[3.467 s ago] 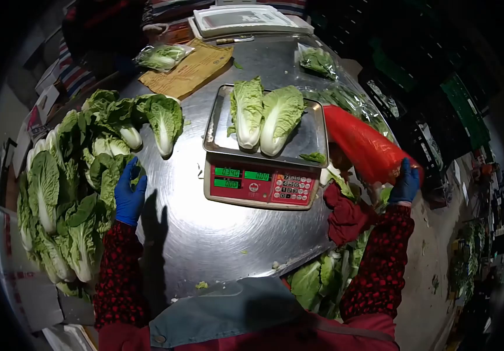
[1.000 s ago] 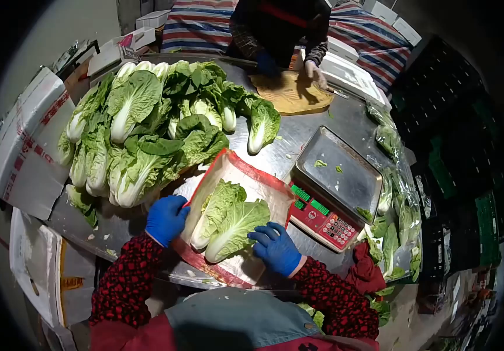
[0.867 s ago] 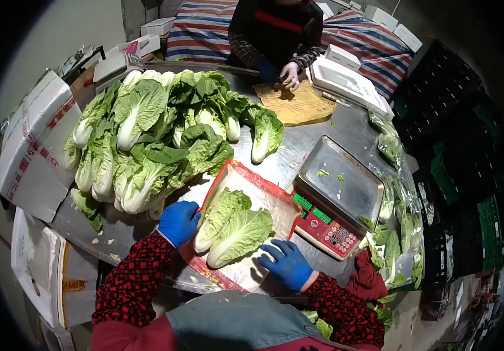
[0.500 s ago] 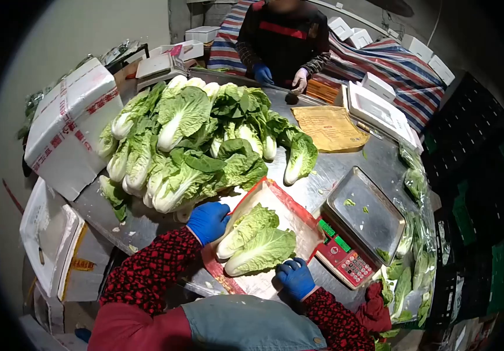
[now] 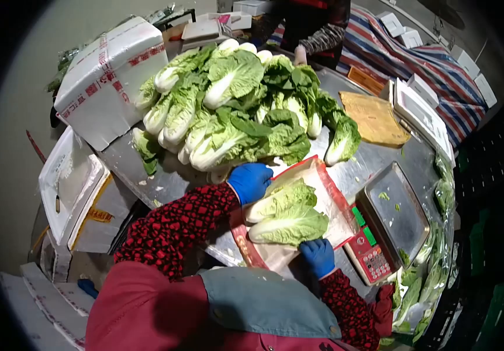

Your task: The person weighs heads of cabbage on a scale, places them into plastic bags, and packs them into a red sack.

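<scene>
Here, both hands (image 5: 249, 181) grip cabbage bag (image 5: 328, 196).

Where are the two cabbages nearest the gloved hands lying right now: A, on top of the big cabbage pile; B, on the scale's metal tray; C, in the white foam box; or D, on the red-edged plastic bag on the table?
D: the two cabbages lie side by side on the red-edged bag, between the left hand and right hand; the scale tray holds only leaf scraps.

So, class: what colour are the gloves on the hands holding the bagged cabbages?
Blue, on both the left hand and right hand, in the head view.
</scene>
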`<state>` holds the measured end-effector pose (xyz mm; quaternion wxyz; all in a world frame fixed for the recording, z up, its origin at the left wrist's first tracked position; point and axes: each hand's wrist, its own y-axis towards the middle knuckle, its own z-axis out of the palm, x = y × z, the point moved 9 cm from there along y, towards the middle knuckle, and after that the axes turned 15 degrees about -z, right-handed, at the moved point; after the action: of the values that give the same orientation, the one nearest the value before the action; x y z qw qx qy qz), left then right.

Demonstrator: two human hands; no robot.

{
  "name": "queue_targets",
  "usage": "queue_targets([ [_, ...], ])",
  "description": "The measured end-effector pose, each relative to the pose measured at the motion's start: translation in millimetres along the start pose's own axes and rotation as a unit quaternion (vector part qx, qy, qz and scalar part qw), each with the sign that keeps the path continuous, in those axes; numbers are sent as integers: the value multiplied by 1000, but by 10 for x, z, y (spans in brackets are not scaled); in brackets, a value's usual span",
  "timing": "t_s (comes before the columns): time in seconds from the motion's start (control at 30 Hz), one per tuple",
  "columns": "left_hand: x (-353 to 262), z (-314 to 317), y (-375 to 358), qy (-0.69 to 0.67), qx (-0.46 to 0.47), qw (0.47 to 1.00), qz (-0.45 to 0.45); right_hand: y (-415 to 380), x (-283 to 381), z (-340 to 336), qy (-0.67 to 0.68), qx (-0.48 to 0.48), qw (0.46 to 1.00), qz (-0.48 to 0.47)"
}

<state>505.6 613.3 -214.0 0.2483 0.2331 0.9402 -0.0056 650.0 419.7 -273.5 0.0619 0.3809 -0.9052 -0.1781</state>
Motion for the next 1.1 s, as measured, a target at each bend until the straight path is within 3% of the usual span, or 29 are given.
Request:
queue_targets([
  [0.07,-211,14,-124,-33,35,998,52,228,170,-216,-56,-15,998,-27],
  [0.13,-445,78,-348,-78,59,986,132,505,395,-529,-31,-29,997,-65],
  [0.2,-605,348,-646,-10,173,974,147,585,527,-616,-15,-44,996,-79],
  [0.23,-690,385,-829,-78,184,963,180,615,562,-656,-12,-46,995,-85],
  [0.3,-757,472,-1077,-123,209,951,192,665,587,-889,-41,-122,989,-67],
  [0.4,-656,780,-1239,-135,271,946,119,660,603,-870,-79,-141,985,-58],
  [0.47,-585,744,-1120,-206,239,941,119,670,484,-882,-107,-135,985,-8],
  [0.57,-478,610,-747,-130,176,969,114,665,431,-1103,-139,-167,976,-1],
  [0.67,-434,470,-442,-176,215,956,89,658,478,-1062,-33,-124,992,-18],
  [0.8,-474,337,-289,-105,200,971,79,523,615,-824,26,-81,996,-30],
  [0.93,-650,497,-628,-140,271,941,143,585,549,-1001,4,-144,990,-4],
  [0.97,-710,510,-806,-169,240,936,196,610,484,-1002,-3,-135,991,7],
  [1.0,-747,633,-988,-147,290,925,198,634,422,-987,-8,-128,992,16],
  [1.1,-691,867,-1158,-146,305,920,197,540,211,-517,131,-73,984,101],
])
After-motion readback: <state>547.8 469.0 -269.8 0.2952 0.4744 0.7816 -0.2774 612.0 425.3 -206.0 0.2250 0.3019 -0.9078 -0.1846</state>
